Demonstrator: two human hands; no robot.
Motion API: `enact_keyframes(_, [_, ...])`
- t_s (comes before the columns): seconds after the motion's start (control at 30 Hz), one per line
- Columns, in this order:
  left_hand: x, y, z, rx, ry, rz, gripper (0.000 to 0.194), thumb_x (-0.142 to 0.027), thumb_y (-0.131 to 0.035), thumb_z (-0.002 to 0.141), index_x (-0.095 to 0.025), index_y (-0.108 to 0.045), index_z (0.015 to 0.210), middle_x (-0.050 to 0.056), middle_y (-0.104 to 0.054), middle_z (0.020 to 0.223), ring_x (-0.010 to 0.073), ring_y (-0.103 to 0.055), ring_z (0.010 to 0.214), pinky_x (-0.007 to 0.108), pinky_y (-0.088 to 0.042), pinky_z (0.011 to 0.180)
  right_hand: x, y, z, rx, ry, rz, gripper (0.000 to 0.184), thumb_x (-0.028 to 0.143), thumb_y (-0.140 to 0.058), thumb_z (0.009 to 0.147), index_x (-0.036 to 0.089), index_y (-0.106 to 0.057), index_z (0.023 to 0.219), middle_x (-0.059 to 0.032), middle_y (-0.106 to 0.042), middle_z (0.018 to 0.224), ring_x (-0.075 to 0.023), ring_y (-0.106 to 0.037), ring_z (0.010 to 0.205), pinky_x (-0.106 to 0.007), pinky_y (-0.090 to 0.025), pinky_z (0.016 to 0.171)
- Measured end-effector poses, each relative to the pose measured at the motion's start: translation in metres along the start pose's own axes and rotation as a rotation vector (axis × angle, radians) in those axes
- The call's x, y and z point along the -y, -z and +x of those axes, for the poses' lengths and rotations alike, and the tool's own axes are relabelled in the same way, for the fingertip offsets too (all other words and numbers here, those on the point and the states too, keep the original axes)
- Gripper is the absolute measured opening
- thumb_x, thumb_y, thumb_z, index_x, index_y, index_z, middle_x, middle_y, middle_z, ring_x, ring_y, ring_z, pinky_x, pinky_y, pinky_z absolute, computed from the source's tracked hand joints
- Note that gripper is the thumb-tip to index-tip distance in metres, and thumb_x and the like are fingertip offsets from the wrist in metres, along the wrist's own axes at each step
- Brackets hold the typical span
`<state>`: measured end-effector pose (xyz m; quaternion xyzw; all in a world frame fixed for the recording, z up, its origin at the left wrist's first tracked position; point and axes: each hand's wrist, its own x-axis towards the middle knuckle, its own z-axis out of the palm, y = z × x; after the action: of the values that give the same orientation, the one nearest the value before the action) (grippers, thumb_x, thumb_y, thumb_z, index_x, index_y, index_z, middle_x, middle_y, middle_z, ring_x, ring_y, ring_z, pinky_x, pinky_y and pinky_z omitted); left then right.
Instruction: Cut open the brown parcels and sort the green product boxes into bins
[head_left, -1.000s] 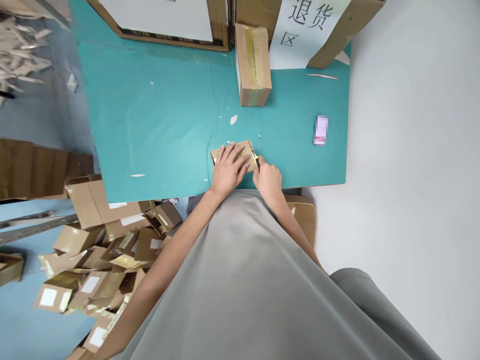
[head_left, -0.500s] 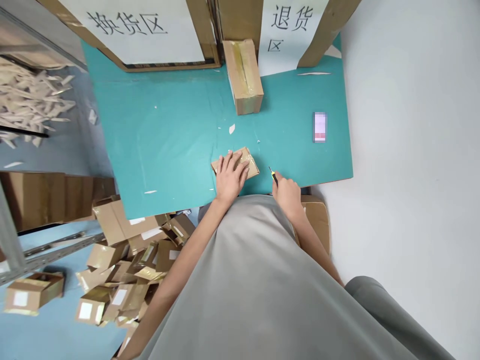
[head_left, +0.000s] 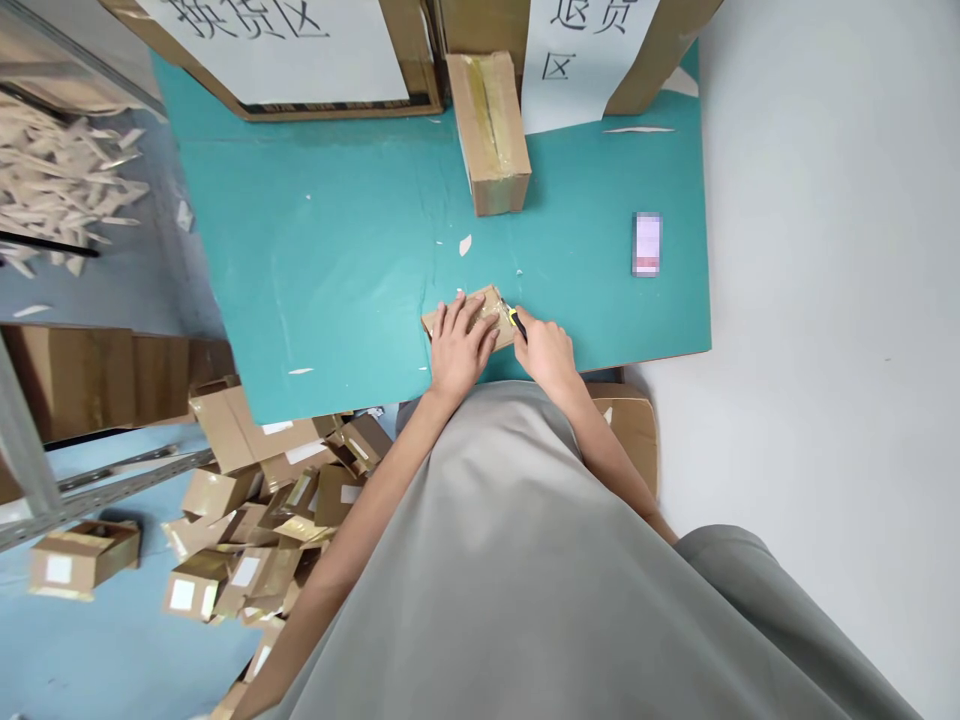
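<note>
A small taped cardboard box lies near the front edge of the teal table. My left hand presses flat on its top, fingers spread. My right hand is closed round a yellow and black utility knife, whose tip touches the right end of the box.
A longer taped carton stands at the back of the table between two large cardboard bins with paper signs. A phone lies at the right. A pile of small boxes covers the floor at the left, with another carton under the table edge.
Half a second ago my right hand held the knife away from the box, to its right; it has come back so the blade touches the box's right end. My left hand stayed on top.
</note>
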<state>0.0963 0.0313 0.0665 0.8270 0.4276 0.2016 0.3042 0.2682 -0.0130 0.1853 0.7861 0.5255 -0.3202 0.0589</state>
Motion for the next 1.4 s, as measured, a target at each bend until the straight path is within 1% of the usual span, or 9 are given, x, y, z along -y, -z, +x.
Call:
enact_keyframes(0.27, [0.0, 0.001, 0.0, 0.009, 0.005, 0.021, 0.038, -0.048, -0.053, 0.116, -0.03, -0.076, 0.14, 0.01, -0.06, 0.171, 0.0336, -0.039, 0.172, 0.065, -0.018, 0.144, 0.002, 0.002, -0.002, 0.02, -0.002, 0.004, 0.055, 0.034, -0.04, 0.121, 0.026, -0.048, 0.174, -0.0163, -0.082, 0.134, -0.0344, -0.079, 0.124, -0.044, -0.058, 0.107])
enact_keyframes(0.47, [0.0, 0.0, 0.0, 0.009, -0.006, 0.061, 0.038, -0.047, -0.051, 0.116, -0.03, -0.075, 0.141, 0.009, -0.061, 0.171, 0.0323, -0.04, 0.171, 0.064, -0.02, 0.144, 0.018, 0.008, -0.003, 0.049, -0.056, -0.055, 0.054, 0.026, -0.039, 0.119, 0.019, -0.049, 0.172, -0.0208, -0.08, 0.135, -0.0344, -0.078, 0.126, -0.046, -0.06, 0.107])
enact_keyframes(0.57, [-0.003, -0.001, 0.0, 0.048, -0.021, 0.072, 0.038, -0.045, -0.051, 0.116, -0.03, -0.075, 0.141, 0.008, -0.061, 0.17, 0.0307, -0.04, 0.171, 0.063, -0.019, 0.145, 0.018, 0.007, -0.011, 0.06, -0.073, -0.07, 0.054, 0.022, -0.039, 0.118, 0.016, -0.049, 0.171, -0.0219, -0.081, 0.132, -0.0335, -0.079, 0.124, -0.045, -0.061, 0.105])
enact_keyframes(0.7, [-0.005, 0.0, 0.001, 0.103, -0.025, 0.068, 0.034, -0.041, -0.053, 0.116, -0.032, -0.075, 0.139, 0.008, -0.061, 0.17, 0.0297, -0.04, 0.171, 0.063, -0.016, 0.146, 0.012, 0.003, -0.021, 0.062, -0.102, -0.054, 0.05, 0.023, -0.042, 0.117, 0.018, -0.054, 0.165, -0.0202, -0.082, 0.13, -0.0325, -0.08, 0.123, -0.043, -0.061, 0.105])
enact_keyframes(0.97, [-0.004, -0.001, 0.001, 0.061, -0.017, -0.005, 0.033, -0.045, -0.054, 0.115, -0.033, -0.077, 0.136, 0.007, -0.063, 0.169, 0.0307, -0.039, 0.172, 0.065, -0.016, 0.146, 0.012, 0.0, -0.023, 0.052, -0.129, 0.002, 0.044, 0.025, -0.045, 0.116, 0.02, -0.063, 0.155, -0.0194, -0.082, 0.128, -0.0338, -0.079, 0.122, -0.044, -0.062, 0.103])
enact_keyframes(1.13, [-0.001, -0.004, 0.001, 0.014, -0.006, -0.003, 0.036, -0.046, -0.053, 0.115, -0.032, -0.076, 0.137, 0.007, -0.063, 0.168, 0.03, -0.039, 0.172, 0.063, -0.016, 0.146, 0.016, -0.002, -0.017, 0.034, -0.114, 0.019, 0.05, 0.023, -0.045, 0.116, 0.017, -0.056, 0.165, -0.0213, -0.082, 0.129, -0.034, -0.079, 0.125, -0.045, -0.061, 0.107])
enact_keyframes(1.2, [-0.001, -0.004, 0.001, 0.01, -0.003, -0.003, 0.035, -0.046, -0.053, 0.115, -0.032, -0.076, 0.137, 0.007, -0.064, 0.168, 0.0301, -0.039, 0.172, 0.063, -0.016, 0.146, 0.01, -0.008, -0.015, 0.005, -0.107, 0.055, 0.049, 0.023, -0.048, 0.115, 0.02, -0.058, 0.163, -0.0194, -0.083, 0.127, -0.0345, -0.08, 0.123, -0.045, -0.061, 0.107])
enact_keyframes(1.27, [-0.002, -0.004, 0.002, 0.008, -0.002, 0.002, 0.034, -0.046, -0.053, 0.115, -0.032, -0.077, 0.136, 0.007, -0.064, 0.168, 0.0306, -0.04, 0.171, 0.063, -0.017, 0.146, -0.001, -0.017, -0.014, -0.031, -0.101, 0.15, 0.044, 0.026, -0.049, 0.116, 0.023, -0.064, 0.157, -0.0138, -0.086, 0.12, -0.0319, -0.084, 0.116, -0.042, -0.062, 0.104])
enact_keyframes(1.4, [-0.004, -0.002, 0.001, 0.015, -0.004, 0.004, 0.034, -0.043, -0.053, 0.115, -0.031, -0.077, 0.135, 0.009, -0.064, 0.168, 0.0328, -0.041, 0.17, 0.066, -0.019, 0.144, -0.02, -0.032, -0.012, -0.011, -0.087, 0.475, 0.042, 0.032, -0.04, 0.119, 0.024, -0.069, 0.148, -0.0004, -0.084, 0.092, -0.0208, -0.087, 0.083, -0.028, -0.065, 0.086])
